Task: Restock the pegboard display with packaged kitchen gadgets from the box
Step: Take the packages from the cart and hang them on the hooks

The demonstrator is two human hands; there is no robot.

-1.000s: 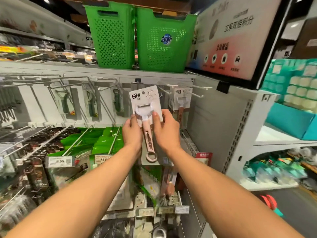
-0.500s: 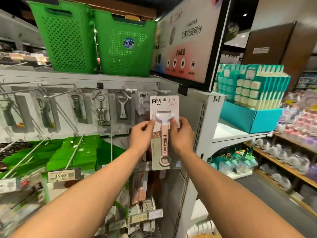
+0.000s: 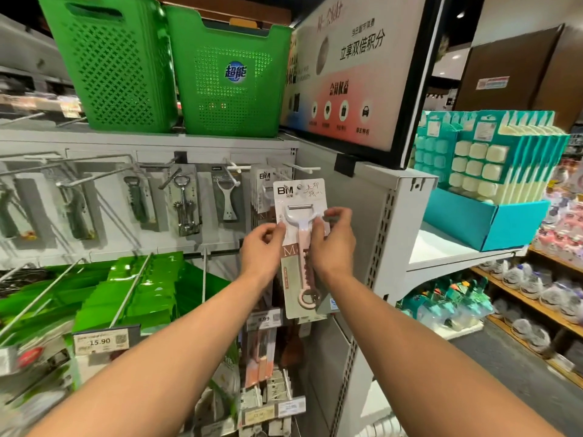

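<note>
i hold a carded peeler (image 3: 301,247) upright in front of the pegboard (image 3: 104,212), near its right end. my left hand (image 3: 262,250) pinches the card's left edge between thumb and fingertips, about level with the peeler's neck. my right hand (image 3: 332,244) grips the right side, thumb on the front over the pink handle, fingers curled up by the blade end; both hands are closed on the card. the card is white at the top with "bm" printed there, and the peeler's ring end hangs low near the bottom edge.

just behind it, on a white hook (image 3: 304,168), hang more cards (image 3: 263,197) of the same kind. whether my card's hole is on that hook i cannot tell. left of those hang a white peeler (image 3: 227,200), a corkscrew (image 3: 184,205) and a dark opener (image 3: 137,200), each on its own hook.

two green baskets (image 3: 176,70) stand on the shelf above the pegboard. below, green packs (image 3: 132,288) crowd long prongs, with a price tag (image 3: 101,341) reading 15.90 in front. another tag (image 3: 264,319) reading 9.99 sits just left of my card's lower edge. to the right, a sign (image 3: 356,67) leans over a white shelf holding a teal box (image 3: 485,223).
</note>
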